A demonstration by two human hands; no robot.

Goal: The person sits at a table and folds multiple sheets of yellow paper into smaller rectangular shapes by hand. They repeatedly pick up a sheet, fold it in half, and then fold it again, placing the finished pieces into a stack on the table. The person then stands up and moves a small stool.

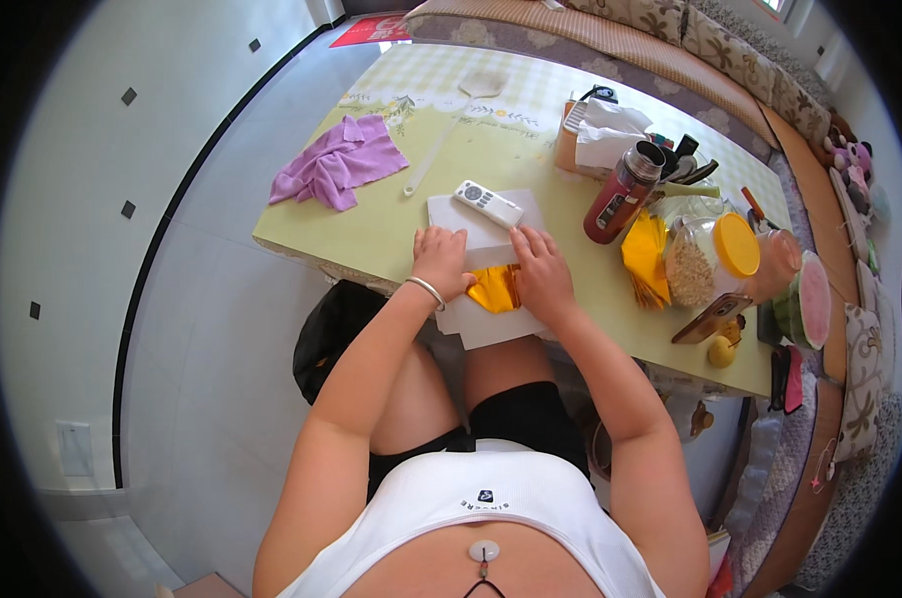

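Note:
A shiny gold paper sheet [494,289], folded or curled, lies over white paper [478,328] at the table's near edge. My left hand [441,261] is at its left side, thumb on the gold edge and fingers bent over the white paper. My right hand [543,276] grips its right side, fingers curled and pointing away from me. Part of the gold paper is hidden under the hands. Just beyond them, a white remote control [489,203] rests across the far part of the white paper.
A purple cloth [339,162] and a white fly swatter [436,149] lie far left. On the right stand a tissue box [573,149], a dark red flask [622,194], a stack of gold paper [647,261], a yellow-lidded jar [708,261], a phone [711,319] and a yellow fruit [722,351].

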